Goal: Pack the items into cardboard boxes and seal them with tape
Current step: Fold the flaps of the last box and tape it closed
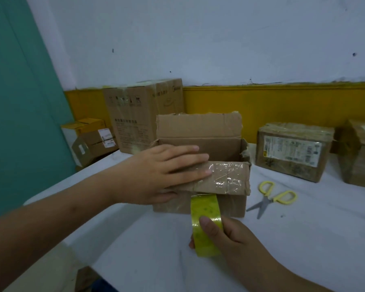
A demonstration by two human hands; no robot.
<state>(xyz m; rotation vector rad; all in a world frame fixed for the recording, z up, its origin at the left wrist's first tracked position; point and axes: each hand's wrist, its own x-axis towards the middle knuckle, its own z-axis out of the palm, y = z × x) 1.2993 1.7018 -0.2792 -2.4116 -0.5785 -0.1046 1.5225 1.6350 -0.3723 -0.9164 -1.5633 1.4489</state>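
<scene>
Counter (314, 239): covered in white cloth; all entries below except the stacked boxes are carried on it.

Tall carton (143, 114): stood at the far left corner, taped shut, printed with handling marks.

Open cardboard box (199, 128): set near the middle of the counter, toward the left edge. The far flap is raised upright; the near flap (230, 175), patched with clear tape, is folded down over the opening.

Labelled parcel (293, 151): placed along the far edge, to the right, wrapped in tape.

Second parcel (360, 154): cut off at the right edge.

Small stacked boxes (93, 140): seen past the left edge; their support cannot be told.

Left hand (154, 175): laid flat on the near flap, fingers straight, nothing grasped.

Right hand (234, 239): clasped round the tape roll, thumb on its outer face.

Tape roll (205, 209): yellow-green, held upright against the box's near wall, just under the flap edge.

Scissors (270, 199): yellow-handled, laid right of the open box, blades slightly parted.
</scene>
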